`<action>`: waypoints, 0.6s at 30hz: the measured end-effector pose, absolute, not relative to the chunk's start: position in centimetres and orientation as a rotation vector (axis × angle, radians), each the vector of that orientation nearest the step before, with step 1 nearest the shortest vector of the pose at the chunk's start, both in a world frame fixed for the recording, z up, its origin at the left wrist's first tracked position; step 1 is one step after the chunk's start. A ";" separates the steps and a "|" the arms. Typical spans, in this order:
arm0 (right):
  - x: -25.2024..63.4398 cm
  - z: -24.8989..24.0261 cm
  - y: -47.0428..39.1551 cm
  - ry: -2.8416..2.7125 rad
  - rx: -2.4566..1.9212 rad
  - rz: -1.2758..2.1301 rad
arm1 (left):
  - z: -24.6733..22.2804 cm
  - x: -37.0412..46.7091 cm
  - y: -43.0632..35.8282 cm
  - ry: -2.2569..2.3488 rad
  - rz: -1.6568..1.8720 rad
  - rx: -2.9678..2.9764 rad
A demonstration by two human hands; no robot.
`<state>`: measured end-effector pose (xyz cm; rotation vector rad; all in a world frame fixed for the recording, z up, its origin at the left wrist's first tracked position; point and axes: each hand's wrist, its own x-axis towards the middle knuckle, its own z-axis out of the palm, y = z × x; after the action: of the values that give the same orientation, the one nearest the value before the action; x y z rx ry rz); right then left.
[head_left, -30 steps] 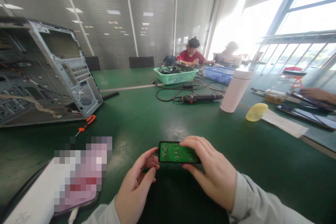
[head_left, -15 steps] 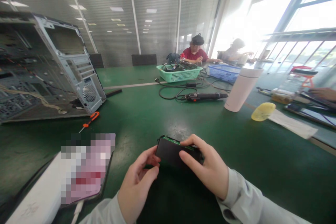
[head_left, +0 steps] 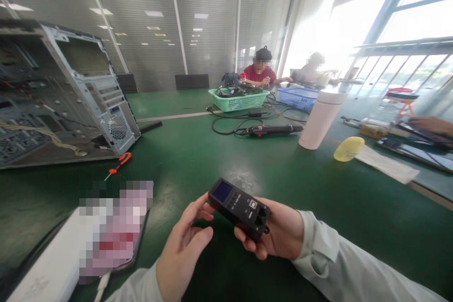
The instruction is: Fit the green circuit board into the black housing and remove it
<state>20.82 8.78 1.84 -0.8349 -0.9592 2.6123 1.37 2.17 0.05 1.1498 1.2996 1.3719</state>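
Note:
A black box-shaped electronic tester (head_left: pixel 239 207) is tilted over the table, its face toward me. That face carries a small dark screen at the left end, a few buttons in the middle and square cable sockets at the right end. My right hand (head_left: pixel 279 229) grips the socket end from below and behind, fingertips showing along the near edge. My left hand (head_left: pixel 187 240) is open, thumb and fingers apart. Its index fingertip is at the screen end; whether it touches is hard to tell.
Left stands an opened computer case (head_left: pixel 122 127), with an orange-handled screwdriver (head_left: pixel 120 163) near it. A phone (head_left: pixel 123 240) and white power bank (head_left: pixel 60 264) lie nearer. Beyond are an electric screwdriver (head_left: pixel 272 130), pink bottle (head_left: pixel 320 122), green basket (head_left: pixel 240 101) and two people.
My right hand has turned the tester over, from its plain back with a circuit board showing at the edge to its face with screen and sockets. My left hand has barely moved.

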 end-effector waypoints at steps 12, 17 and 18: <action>21.7 2.3 8.4 -1.861 -0.850 1.197 | 0.1 1.7 1.7 1.345 1.390 1.310; 21.5 2.8 7.3 -1.960 -0.788 0.988 | 1.0 1.8 1.9 1.436 1.232 1.474; 21.5 2.9 7.2 -1.954 -0.792 0.993 | 1.1 1.8 1.9 1.457 1.226 1.468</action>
<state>21.54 7.19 2.93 -0.7922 -1.9544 0.9935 1.80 1.92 1.08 1.4675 1.4571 1.2265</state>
